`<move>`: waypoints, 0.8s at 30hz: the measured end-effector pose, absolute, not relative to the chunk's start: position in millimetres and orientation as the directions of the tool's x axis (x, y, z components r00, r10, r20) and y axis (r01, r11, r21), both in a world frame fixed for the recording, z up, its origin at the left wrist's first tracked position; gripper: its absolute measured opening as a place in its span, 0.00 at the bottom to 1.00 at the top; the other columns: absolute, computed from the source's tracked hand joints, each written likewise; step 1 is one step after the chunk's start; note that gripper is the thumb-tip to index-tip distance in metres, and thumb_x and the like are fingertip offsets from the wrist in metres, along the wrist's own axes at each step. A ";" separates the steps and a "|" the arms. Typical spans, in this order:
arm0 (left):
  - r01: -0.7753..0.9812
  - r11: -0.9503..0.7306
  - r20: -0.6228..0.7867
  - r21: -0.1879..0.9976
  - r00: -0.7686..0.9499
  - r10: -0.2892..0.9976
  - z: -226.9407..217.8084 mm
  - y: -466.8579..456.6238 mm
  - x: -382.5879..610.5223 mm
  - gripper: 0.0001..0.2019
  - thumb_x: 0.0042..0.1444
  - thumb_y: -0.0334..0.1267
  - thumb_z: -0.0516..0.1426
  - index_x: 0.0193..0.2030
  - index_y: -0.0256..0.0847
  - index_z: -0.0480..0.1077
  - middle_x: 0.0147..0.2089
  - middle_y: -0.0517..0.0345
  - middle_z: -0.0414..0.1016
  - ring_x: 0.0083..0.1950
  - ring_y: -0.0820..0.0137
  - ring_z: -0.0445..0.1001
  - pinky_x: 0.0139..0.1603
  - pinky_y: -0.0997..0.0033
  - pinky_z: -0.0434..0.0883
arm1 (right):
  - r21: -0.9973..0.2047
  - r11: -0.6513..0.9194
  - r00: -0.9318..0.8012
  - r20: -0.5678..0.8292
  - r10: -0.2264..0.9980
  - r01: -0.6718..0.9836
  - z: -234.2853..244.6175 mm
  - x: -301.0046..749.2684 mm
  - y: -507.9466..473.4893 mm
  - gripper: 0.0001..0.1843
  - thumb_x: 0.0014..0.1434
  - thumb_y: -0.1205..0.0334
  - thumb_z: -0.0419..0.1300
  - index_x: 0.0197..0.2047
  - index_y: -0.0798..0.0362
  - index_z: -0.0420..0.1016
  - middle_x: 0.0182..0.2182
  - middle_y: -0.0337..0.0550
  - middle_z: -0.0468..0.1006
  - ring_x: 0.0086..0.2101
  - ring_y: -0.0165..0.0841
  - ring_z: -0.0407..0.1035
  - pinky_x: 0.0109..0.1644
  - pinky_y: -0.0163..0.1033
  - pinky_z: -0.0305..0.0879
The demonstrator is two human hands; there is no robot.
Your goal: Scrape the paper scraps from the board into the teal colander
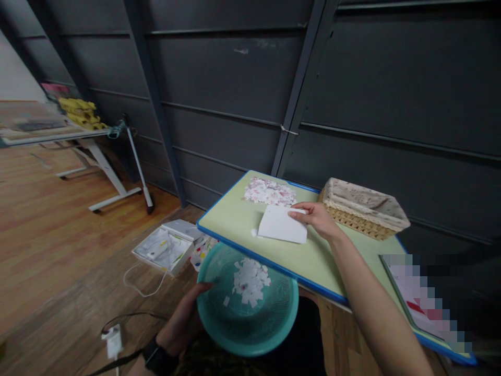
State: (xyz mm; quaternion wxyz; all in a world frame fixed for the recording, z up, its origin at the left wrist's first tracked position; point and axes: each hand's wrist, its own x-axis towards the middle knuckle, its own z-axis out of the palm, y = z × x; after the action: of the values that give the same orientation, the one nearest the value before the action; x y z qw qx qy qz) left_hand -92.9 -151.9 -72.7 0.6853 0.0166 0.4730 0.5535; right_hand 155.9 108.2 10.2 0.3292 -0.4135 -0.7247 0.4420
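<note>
My left hand (190, 308) grips the rim of a teal plastic colander (250, 334), its thumb over the inside edge. Small torn white paper pieces (250, 279) lie in the colander, which is partly beneath the table's front edge. Over the tabletop, my right hand (315, 216) pinches a sheet of white card (282, 224) by its right side, thumb on top. Just behind the card a heap of paper scraps with pinkish print (270, 191) is spread on the table. A small white scrap (254, 232) sits by the card's left corner.
The pale yellow-green table (223, 214) has a blue edge. A lined wicker basket (360, 222) stands at its right back, and a tablet-like device (415, 303) lies at its right front. On the floor are an open white box (168, 248) and a power strip (113, 342) with cables.
</note>
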 end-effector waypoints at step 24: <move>-0.702 0.328 -0.583 0.633 -0.153 0.798 -74.6 -154.9 -97.9 0.18 0.58 0.32 0.59 0.55 0.28 0.71 0.38 0.46 0.88 0.37 0.59 0.85 0.44 0.62 0.80 | -0.899 0.292 -0.660 0.004 0.751 0.327 -4.3 137.7 95.8 0.26 0.48 0.39 0.68 0.35 0.55 0.76 0.21 0.36 0.72 0.20 0.26 0.62 0.21 0.32 0.54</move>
State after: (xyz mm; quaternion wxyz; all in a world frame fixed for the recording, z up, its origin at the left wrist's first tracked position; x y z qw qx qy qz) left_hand -97.9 -154.9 -74.6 0.6490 0.0489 0.4926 0.5777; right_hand 137.7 95.8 -4.3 0.2198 -0.3486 -0.7731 0.4821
